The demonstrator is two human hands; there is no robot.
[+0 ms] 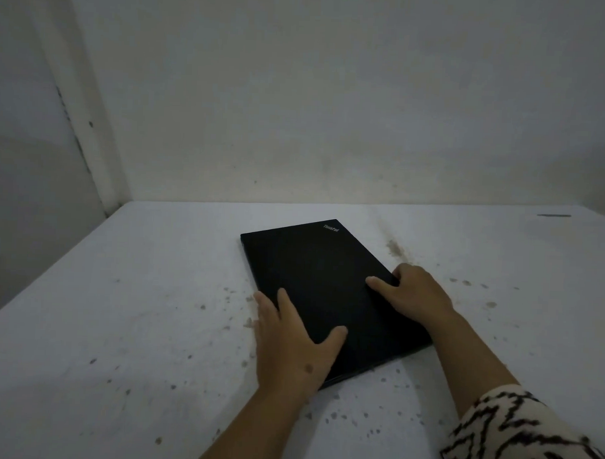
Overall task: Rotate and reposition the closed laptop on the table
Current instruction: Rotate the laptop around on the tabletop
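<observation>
Near the table's centre, slightly toward 1 o'clock from the middle of the head view, the closed laptop [321, 291] lay flat on the white table [126, 326]. Black lid up, long axis skewed: it ran from roughly 11 o'clock (far end) to 5 o'clock (near end). Small logo lettering sat in the far corner of the lid, at about 1 o'clock on the laptop, too small to read with confidence.

Left hand [290, 345] was on the laptop's near-left corner, at about 7 o'clock on the lid. Fingers spread apart, palm down. Thumb and one finger rested on the lid; the outer fingers hung over the left edge toward the table. Not a closed grip, more a flat press with the edge under the palm.

Right hand [419, 295] was at the laptop's right long edge, about 3 o'clock on the lid. Thumb lay on top of the lid, pointing toward 9 o'clock; the other fingers curled over the edge. Whether they reached under the laptop, could not tell. Looked like a pinch on that edge.

Right forearm came in from 5 o'clock with a black-and-white patterned sleeve [527, 439] at the frame corner. Left forearm was bare, entering from 6 o'clock.

Table surface had dark speckles and a smudge streak at about 1 o'clock, just beyond the laptop. Plain pale wall [333, 93] stood behind the table's far edge at 12 o'clock.
</observation>
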